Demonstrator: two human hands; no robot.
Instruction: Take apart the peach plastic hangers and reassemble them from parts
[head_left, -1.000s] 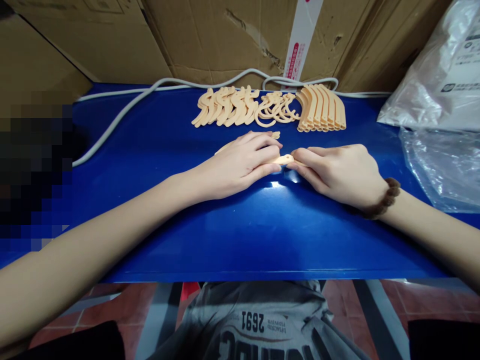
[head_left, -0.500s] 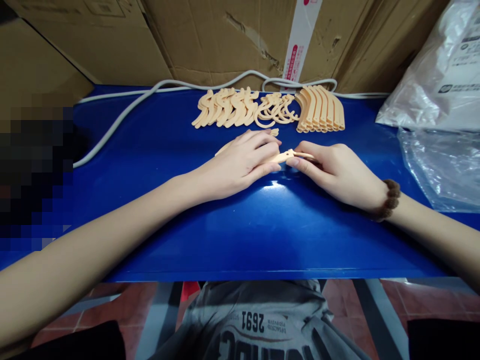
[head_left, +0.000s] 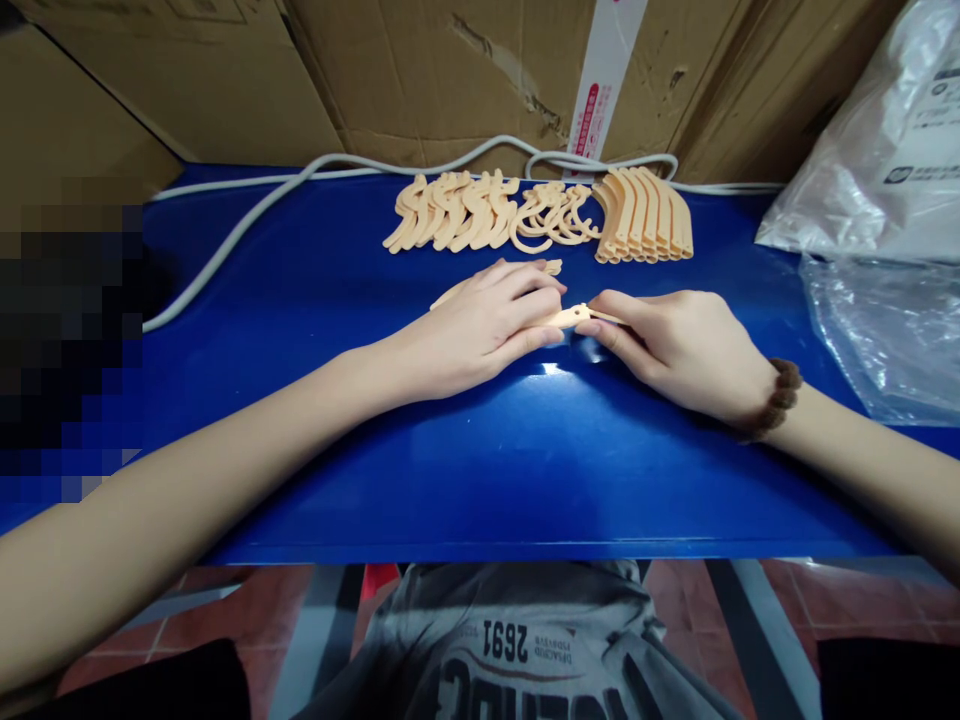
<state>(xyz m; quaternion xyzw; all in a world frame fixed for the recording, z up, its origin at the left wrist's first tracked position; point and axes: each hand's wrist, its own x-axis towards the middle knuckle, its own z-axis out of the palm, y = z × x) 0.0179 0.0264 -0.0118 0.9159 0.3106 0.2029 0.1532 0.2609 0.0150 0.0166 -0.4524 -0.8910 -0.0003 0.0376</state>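
My left hand (head_left: 487,325) lies over a cream plastic piece (head_left: 568,317), its fingers and thumb closed on it; the piece's end with a small hole sticks out to the right. Another cream tip shows beyond my left fingertips. Pinched between thumb and forefinger of my right hand (head_left: 660,340) is a thin cream part (head_left: 609,318), which meets the end of the held piece. Behind the hands lie wavy cream pieces (head_left: 450,212), hooked ring-like pieces (head_left: 553,215) and a row of curved cream handles (head_left: 645,215).
The blue table (head_left: 480,470) spans the view. A white cable (head_left: 247,225) runs along its back, before cardboard boxes (head_left: 420,80). Clear plastic bags (head_left: 862,190) lie at the right. A pixelated area covers the far left.
My right fingers have shifted slightly, and less of the thin part shows between them. My left hand keeps its hold. The view has moved very slightly.
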